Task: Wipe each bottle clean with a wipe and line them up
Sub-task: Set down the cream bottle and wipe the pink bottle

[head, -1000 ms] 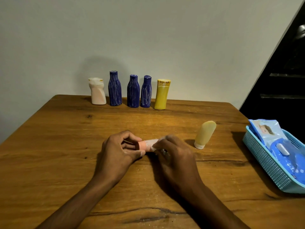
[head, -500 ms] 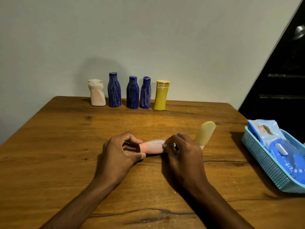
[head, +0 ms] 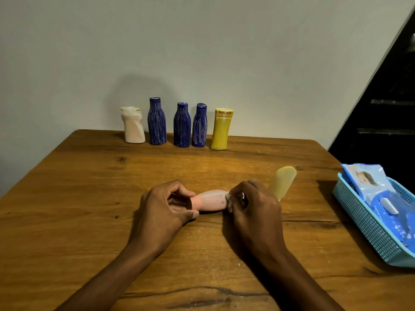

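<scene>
Bottles number seven in all on the wooden table [head: 89, 209]. Five stand upright in a row at the far edge, close to the wall: one white bottle [head: 133, 125], then three blue bottles [head: 157, 121] [head: 182, 125] [head: 199, 125], then one yellow bottle [head: 221, 129]. One pale yellow bottle [head: 283, 184] stands tilted just behind the right hand. One pink bottle [head: 210, 200] lies on its side between the two hands, near the middle of the table.

The left hand [head: 165, 211] grips the cap end of the pink bottle, with the fingers curled over it and the thumb under it. The right hand [head: 253, 206] has its fingers curled around one white wipe [head: 229, 198] and presses it on the other end of the same bottle. Both forearms reach forward from the near edge, low over the table.

At the right edge sits one blue basket [head: 368, 227], and inside it lies one pack of wipes [head: 377, 194].
</scene>
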